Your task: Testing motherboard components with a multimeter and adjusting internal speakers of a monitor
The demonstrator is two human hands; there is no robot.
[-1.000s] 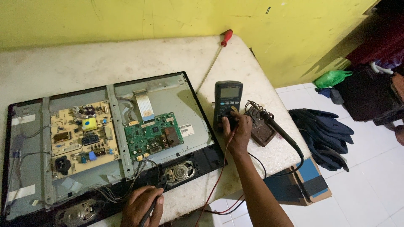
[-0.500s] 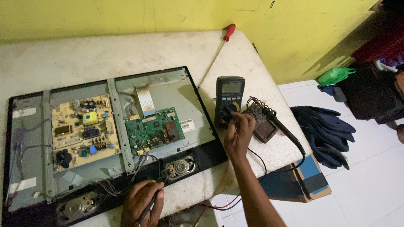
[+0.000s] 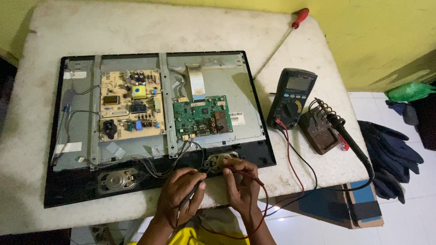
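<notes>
**Two probes at the speaker of an opened television**

A white, worn tabletop stands against a yellow wall, with pale floor tiles to the right. At the near edge, the left hand is closed around a black probe, its tip pointing up toward the panel's lower edge. Just beside it, the right hand pinches a red probe between its fingertips, and a red lead loops from it down past the wrist and back up across the tabletop. Both hands sit right at the round speaker in the black lower frame of an opened television panel, which lies flat with its back exposed. A second speaker sits further left in the same frame.

Further in, a tan power board is mounted on the left of the metal back and a green main board near the middle, with a white ribbon cable running up from it.

Right of the panel lies a dark multimeter, red and black leads plugged into its near end. Just beside it, a soldering iron rests in a coiled stand. At the far edge lies a red-handled screwdriver. On the floor to the right are dark cloths and a cardboard box.
</notes>
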